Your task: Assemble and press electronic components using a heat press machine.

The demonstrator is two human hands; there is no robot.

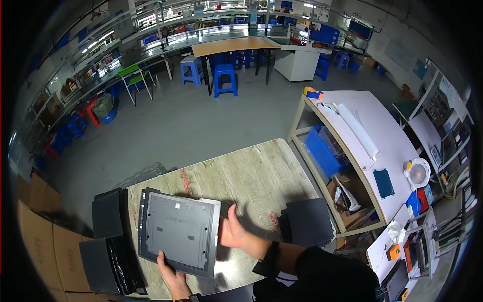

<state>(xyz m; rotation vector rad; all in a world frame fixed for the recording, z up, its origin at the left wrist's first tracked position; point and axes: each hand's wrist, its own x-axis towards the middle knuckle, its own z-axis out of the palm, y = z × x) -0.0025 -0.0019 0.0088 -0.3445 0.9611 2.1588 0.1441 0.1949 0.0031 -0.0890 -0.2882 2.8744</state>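
Observation:
A flat dark grey panel, like a laptop's bottom cover with small slots and a light edge on its right, is tilted above the near-left part of the wood-patterned table. My left hand grips its lower edge, thumb on the upper face and fingers hidden beneath. At the right edge is my right hand, its thumb spread upward off the panel; its other fingers are partly hidden by that edge. A black sheet-like thing shows along the panel's left side.
Stacks of dark panels lie at the left and lower left; another dark stack is on the right. Cardboard boxes stand far left. A white bench on the right holds a roll and a small fan.

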